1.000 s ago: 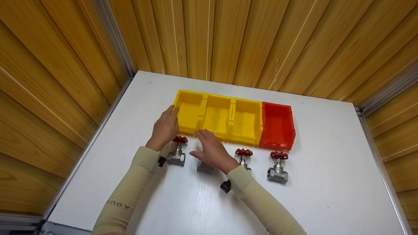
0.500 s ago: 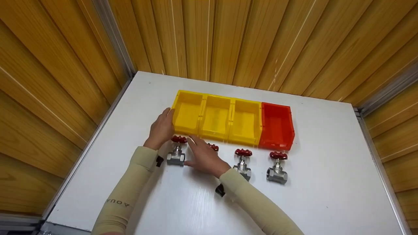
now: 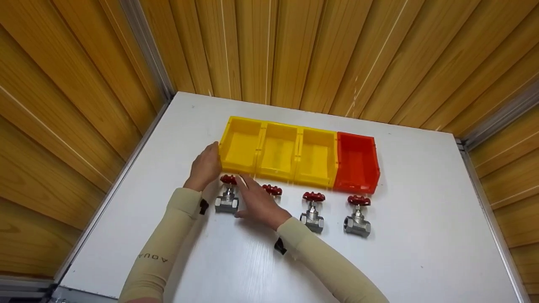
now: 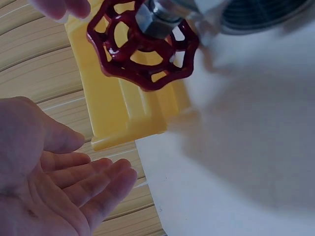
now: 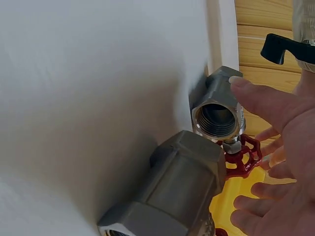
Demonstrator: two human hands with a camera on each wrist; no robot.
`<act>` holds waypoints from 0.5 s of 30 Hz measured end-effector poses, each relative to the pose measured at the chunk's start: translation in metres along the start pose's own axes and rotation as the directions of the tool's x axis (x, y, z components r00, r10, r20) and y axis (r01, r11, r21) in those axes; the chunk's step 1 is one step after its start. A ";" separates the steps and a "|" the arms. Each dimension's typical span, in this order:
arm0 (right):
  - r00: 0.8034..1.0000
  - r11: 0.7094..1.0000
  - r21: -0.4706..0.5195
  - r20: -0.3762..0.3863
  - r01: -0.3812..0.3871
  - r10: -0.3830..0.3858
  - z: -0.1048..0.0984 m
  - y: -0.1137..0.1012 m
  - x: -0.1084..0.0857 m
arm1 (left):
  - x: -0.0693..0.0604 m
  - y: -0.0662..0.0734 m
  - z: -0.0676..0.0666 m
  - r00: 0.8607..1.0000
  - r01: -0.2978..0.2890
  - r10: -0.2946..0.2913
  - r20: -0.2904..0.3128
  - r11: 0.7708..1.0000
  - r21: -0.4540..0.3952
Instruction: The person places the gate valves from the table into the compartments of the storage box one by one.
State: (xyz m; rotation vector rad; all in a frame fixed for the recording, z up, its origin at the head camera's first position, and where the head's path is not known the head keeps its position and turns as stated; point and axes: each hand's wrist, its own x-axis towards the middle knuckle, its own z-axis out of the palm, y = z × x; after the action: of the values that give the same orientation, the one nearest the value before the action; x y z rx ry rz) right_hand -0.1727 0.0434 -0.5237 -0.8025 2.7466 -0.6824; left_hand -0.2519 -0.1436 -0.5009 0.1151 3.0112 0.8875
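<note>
Several metal gate valves with red handwheels lie in a row on the white table. My left hand is by the outer side of the leftmost yellow bin, its fingers relaxed and holding nothing; I cannot tell whether it touches the bin. My right hand reaches over the second valve, hiding its body, with fingers extended toward the leftmost valve. The right wrist view shows the thumb overlapping that valve's body, contact unclear. The leftmost valve's red handwheel shows in the left wrist view.
Two more yellow bins and a red bin adjoin the leftmost one in a row. Another valve and the rightmost valve lie in front of them. Wood-panelled walls border the white table.
My left hand has drawn back from over the leftmost bin's edge to its outer side. The right hand has moved left and nearer to me, uncovering the third valve and the second valve's handwheel.
</note>
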 end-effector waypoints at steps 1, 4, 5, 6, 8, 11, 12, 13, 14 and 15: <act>1.000 1.000 0.003 0.004 0.000 0.000 0.001 0.000 0.000 | 0.000 0.000 0.000 1.000 0.006 -0.006 0.002 1.000 0.004; 1.000 1.000 0.008 0.006 0.007 -0.007 0.002 -0.001 0.002 | 0.002 -0.001 0.001 1.000 0.022 -0.022 0.010 0.999 0.027; 1.000 1.000 0.010 0.005 0.009 -0.009 0.003 -0.002 0.002 | 0.002 0.000 0.001 1.000 0.023 -0.024 0.011 0.999 0.038; 1.000 1.000 0.008 0.003 0.013 -0.013 0.003 -0.002 0.003 | 0.003 0.000 0.001 1.000 0.026 -0.027 0.011 0.999 0.046; 1.000 1.000 0.003 -0.004 0.026 -0.026 0.004 -0.003 0.004 | 0.004 0.000 0.001 0.999 0.033 -0.033 0.005 0.998 0.055; 0.998 0.998 -0.014 -0.020 0.061 -0.061 0.007 -0.004 0.006 | 0.008 0.001 0.001 0.999 0.038 -0.037 -0.017 0.997 0.073; 0.997 0.997 -0.025 -0.027 0.076 -0.076 0.008 -0.003 0.007 | 0.009 0.001 0.001 0.999 0.042 -0.041 -0.026 0.996 0.077; 0.996 0.996 -0.034 -0.031 0.088 -0.089 0.009 -0.003 0.007 | 0.010 0.001 0.002 0.999 0.044 -0.041 -0.033 0.995 0.084; 0.994 0.994 -0.045 -0.037 0.101 -0.103 0.010 -0.003 0.008 | 0.012 0.000 0.002 0.998 0.044 -0.040 -0.041 0.995 0.092; 0.992 0.992 -0.055 -0.043 0.113 -0.115 0.011 -0.003 0.009 | 0.013 0.000 0.003 0.998 0.042 -0.037 -0.049 0.994 0.101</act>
State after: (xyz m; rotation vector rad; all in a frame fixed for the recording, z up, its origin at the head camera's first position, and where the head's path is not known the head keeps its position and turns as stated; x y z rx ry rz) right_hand -0.1753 0.0319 -0.5322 -0.9739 2.7877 -0.6604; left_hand -0.2646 -0.1412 -0.5027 0.0346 3.0902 0.7431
